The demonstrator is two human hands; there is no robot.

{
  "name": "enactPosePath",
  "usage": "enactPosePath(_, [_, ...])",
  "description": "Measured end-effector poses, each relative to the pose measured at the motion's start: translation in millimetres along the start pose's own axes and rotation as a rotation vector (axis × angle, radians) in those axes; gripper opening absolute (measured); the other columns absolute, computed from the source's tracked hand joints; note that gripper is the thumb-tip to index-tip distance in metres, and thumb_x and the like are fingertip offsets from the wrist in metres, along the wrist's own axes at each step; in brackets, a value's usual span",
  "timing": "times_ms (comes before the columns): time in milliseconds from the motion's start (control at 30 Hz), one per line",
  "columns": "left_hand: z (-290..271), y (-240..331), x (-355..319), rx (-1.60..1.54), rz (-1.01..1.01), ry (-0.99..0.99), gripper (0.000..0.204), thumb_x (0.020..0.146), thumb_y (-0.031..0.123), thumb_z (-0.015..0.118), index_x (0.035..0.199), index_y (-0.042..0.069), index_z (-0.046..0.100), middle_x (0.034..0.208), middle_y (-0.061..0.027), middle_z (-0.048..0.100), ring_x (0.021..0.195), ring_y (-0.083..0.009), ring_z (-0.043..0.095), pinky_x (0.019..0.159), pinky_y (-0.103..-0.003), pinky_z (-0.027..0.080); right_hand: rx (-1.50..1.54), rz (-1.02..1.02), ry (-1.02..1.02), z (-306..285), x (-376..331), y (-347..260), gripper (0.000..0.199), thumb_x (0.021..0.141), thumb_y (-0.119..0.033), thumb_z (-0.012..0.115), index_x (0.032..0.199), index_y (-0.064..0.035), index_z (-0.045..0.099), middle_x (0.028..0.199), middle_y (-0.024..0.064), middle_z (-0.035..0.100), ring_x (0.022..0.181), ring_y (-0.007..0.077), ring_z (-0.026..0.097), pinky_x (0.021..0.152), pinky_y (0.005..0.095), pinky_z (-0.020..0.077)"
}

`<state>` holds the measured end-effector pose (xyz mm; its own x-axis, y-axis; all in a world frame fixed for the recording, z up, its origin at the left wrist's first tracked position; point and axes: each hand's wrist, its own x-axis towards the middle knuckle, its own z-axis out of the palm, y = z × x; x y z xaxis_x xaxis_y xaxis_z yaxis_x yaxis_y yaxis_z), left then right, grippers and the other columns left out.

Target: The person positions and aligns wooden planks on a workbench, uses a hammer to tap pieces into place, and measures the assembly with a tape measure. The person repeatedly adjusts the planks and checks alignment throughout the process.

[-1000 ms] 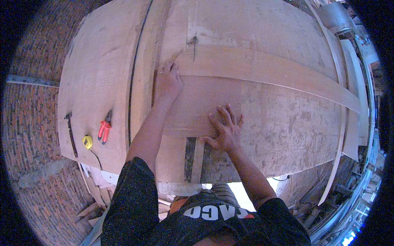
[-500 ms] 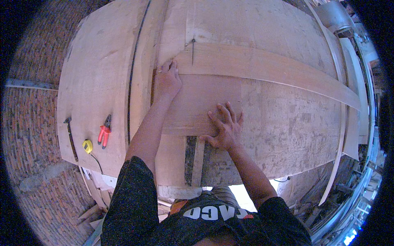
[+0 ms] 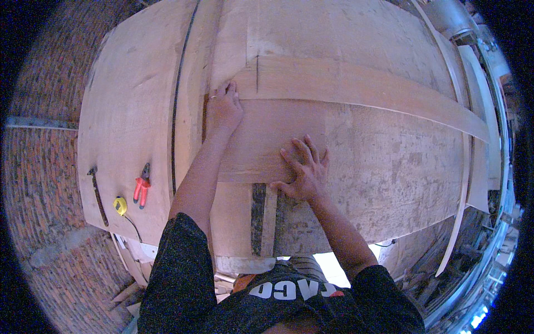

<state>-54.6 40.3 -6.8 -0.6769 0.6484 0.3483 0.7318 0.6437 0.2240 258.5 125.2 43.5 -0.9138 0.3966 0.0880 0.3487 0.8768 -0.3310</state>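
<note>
Noted broad, pale, stained plywood bench (image 3: 130, 94) filling most of view. Saw long, flat, light-brown wooden strip (image 3: 361, 92) laid across bench, reaching toward its right side. Found rectangular reddish-brown wooden board (image 3: 261, 142) flat on bench, just below strip. Saw right hand (image 3: 305, 177) palm down on near right part of board, fingers well spread, gripping nothing. Saw left hand (image 3: 225, 108) at far left corner of board, fingers bent; could not tell any hold on an edge there. Logged on left of bench: slim dark hammer (image 3: 99, 197), red-handled pliers (image 3: 143, 180), small yellow tape measure (image 3: 119, 206) with dark strap
</note>
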Motion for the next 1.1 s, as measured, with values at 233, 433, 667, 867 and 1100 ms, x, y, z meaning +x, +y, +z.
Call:
enactPosePath(233, [-2.6,0.2,5.5,0.06,-0.004,-0.034,0.043,0.1,0.02,0.052,0.137,0.001,0.062,0.138,-0.0202,0.061,0.124,-0.0392,0.057,0.109,-0.047,0.045,0.009,0.006,-0.007,-2.7,4.9,-0.1,0.09,0.061,-0.079,0.077,0.134,-0.0284,0.07,0.159,0.0078,0.044,0.154,0.0357,0.028,0.114,0.0786,0.0137])
enactPosePath(433, [-15.1,11.5,13.8,0.073,-0.047,-0.15,0.044,0.101,0.022,0.05,0.139,0.002,0.062,0.141,-0.0193,0.059,0.127,-0.0381,0.055,0.112,-0.048,0.043,0.003,0.007,-0.013,-1.8,8.2,4.5,0.09,0.062,-0.079,0.077,0.135,-0.027,0.069,0.159,0.0079,0.043,0.154,0.0357,0.027,0.113,0.0791,0.0142])
enactPosePath(667, [-11.1,2.2,14.1,0.048,-0.029,-0.111,0.044,0.103,0.023,0.049,0.139,0.001,0.061,0.144,-0.0178,0.057,0.131,-0.0382,0.052,0.117,-0.051,0.037,-0.003,-0.009,-0.015,-1.1,13.2,4.6,0.091,0.063,-0.08,0.076,0.137,-0.0273,0.068,0.159,0.0089,0.043,0.155,0.0353,0.026,0.115,0.0787,0.0121])
enactPosePath(867, [-11.2,6.8,16.2,0.023,-0.023,-0.104,0.044,0.101,0.022,0.051,0.138,0.001,0.062,0.144,-0.0182,0.057,0.131,-0.0379,0.052,0.115,-0.051,0.038,-0.026,-0.006,-0.024,0.7,12.7,7.2,0.09,0.063,-0.081,0.075,0.136,-0.0288,0.068,0.159,0.0091,0.043,0.155,0.0358,0.025,0.115,0.0782,0.0117])
enactPosePath(1100, [4.9,-2.4,15.7,-0.05,-0.057,-0.02,0.043,0.099,0.022,0.054,0.136,0.002,0.064,0.141,-0.0189,0.058,0.126,-0.0373,0.056,0.109,-0.047,0.045,0.014,0.0,-0.025,-1.8,13.2,7.5,0.089,0.065,-0.081,0.074,0.137,-0.0283,0.069,0.162,0.0076,0.04,0.155,0.0345,0.024,0.116,0.0767,0.0136])
